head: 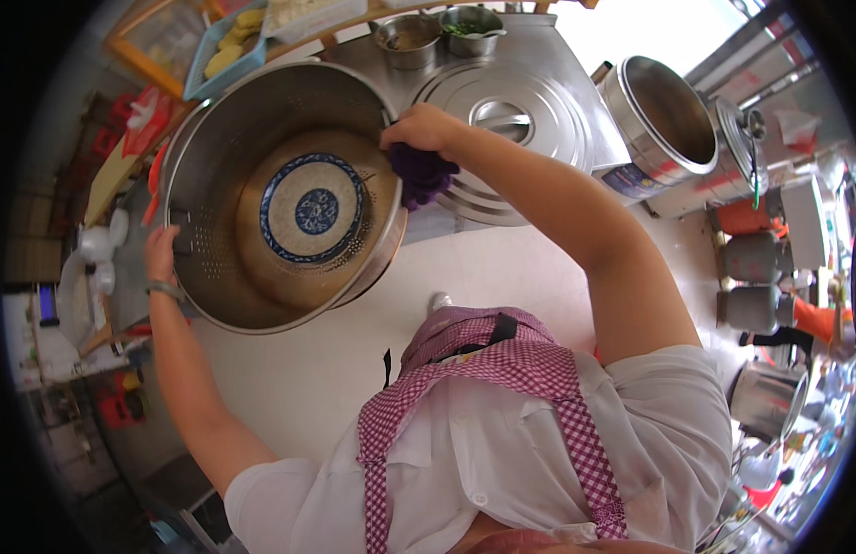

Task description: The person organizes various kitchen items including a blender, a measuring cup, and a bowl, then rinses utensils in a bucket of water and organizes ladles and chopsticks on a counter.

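A large stainless steel pot is tilted towards me, its mouth facing the camera. Inside, near a band of small perforations, lies a round plate with a blue patterned rim and centre. My left hand grips the pot's left side at the rim by a handle. My right hand grips the pot's right side together with a purple cloth, which hangs below the fingers. Just right of that hand, a large round steel lid lies on the steel counter. Brownish residue or liquid shows at the pot's bottom.
Two small steel pots, one with brown contents and one with chopped greens, stand behind the lid. A blue basket of yellow food sits at upper left. Tall steel containers stand right; gas cylinders are beyond.
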The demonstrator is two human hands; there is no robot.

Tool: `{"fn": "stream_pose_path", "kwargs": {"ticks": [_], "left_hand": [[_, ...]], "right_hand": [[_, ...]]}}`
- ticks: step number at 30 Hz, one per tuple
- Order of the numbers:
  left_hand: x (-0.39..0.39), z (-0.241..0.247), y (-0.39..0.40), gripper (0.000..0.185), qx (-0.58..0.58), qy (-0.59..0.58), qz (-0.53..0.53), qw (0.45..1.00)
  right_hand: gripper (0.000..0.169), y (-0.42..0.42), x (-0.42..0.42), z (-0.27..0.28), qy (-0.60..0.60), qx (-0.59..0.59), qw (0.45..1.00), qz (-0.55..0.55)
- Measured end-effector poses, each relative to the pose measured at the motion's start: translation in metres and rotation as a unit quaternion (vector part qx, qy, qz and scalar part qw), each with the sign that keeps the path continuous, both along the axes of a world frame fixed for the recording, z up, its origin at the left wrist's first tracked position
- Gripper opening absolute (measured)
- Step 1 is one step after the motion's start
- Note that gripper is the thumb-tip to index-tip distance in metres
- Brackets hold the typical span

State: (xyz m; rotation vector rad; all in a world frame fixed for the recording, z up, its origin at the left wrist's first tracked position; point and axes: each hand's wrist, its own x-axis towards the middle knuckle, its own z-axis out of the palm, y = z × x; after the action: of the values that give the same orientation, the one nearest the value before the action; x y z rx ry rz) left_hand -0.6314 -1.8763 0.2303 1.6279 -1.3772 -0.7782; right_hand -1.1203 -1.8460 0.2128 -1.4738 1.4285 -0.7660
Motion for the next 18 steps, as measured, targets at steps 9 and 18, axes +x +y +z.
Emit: {"fn": "stream_pose_path", "kwargs": {"ticks": [9, 18], "left_hand": [[0.132, -0.062, -0.126, 0.040, 0.078, 0.058, 0.015, 0.995], [0.148, -0.054, -0.107, 0.055, 0.048, 0.234, 0.017, 0.971]], "right_hand": [[0.045, -0.126, 0.108, -0.004, 0.125, -0.001, 0.992, 0.001], [0.028, -0.166, 0.023, -0.056, 0.499, 0.013, 0.866, -0.016]]}}
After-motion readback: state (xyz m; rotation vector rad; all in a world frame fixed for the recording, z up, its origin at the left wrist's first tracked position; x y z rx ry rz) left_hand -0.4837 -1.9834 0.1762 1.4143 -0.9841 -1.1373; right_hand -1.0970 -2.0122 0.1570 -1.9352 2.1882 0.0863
